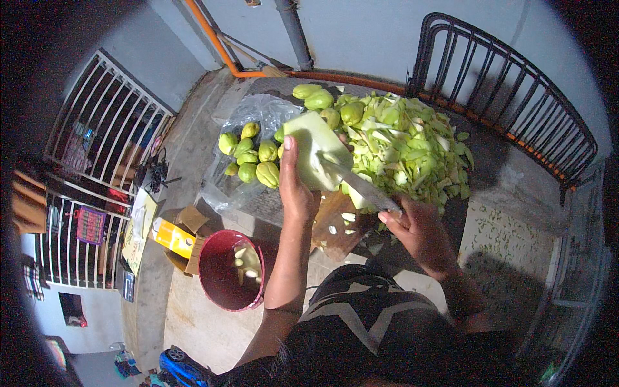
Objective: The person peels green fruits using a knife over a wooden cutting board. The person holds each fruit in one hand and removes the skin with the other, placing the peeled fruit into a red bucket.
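Note:
My left hand (298, 190) is closed around a large, pale green peeled piece (306, 135) with a whitish core, raised over a wooden board (332, 235). In my right hand (419, 235) is a knife (371, 193), its blade reaching to the core of that piece. Small white bits lie on the board. Behind my hands, whole green chayotes (267, 174) sit on a crumpled clear plastic sheet (219, 193), and a big heap of green peelings and pieces (412, 145) spreads to the right.
A red bucket (216, 271) with pale pieces in liquid stands left of my left forearm, beside a cardboard box (174, 238). A black metal rack (503, 80) leans by the back wall, and pipes (293, 39) run along it. White window grilles (103, 116) are at left.

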Available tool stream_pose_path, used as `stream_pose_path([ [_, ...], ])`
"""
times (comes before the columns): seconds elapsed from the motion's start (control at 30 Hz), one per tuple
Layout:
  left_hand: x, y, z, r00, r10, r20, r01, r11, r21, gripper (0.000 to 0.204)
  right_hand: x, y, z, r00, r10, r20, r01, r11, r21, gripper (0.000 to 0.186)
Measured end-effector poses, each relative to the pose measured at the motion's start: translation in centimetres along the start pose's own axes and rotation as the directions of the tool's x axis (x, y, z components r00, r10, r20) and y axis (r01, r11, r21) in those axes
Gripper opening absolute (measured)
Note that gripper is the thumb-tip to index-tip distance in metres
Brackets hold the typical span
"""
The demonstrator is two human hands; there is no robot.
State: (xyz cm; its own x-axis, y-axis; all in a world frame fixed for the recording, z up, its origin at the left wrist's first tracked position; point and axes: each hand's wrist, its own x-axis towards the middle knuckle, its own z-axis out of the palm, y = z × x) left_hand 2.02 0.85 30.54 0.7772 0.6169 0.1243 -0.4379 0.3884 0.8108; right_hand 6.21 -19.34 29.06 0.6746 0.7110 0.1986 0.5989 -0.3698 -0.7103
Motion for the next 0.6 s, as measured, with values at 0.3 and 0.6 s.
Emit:
stream_pose_path([
  [0.3, -0.2, 0.3, -0.2, 1.000, -0.029, 0.008, 0.029, 0.997, -0.070, 0.059, 0.1, -0.9, -0.9, 0.999, -0.044, -0.003, 0.044, 0.999, -0.003, 0.024],
  [0.6, 1.4, -2.2, -2.5, 0.974, 0.188, -0.129, -0.186, 0.982, 0.025, 0.064, -0.5, 0.1, 0.3, 0.995, 0.036, -0.097, -0.027, 0.995, 0.096, 0.026],
])
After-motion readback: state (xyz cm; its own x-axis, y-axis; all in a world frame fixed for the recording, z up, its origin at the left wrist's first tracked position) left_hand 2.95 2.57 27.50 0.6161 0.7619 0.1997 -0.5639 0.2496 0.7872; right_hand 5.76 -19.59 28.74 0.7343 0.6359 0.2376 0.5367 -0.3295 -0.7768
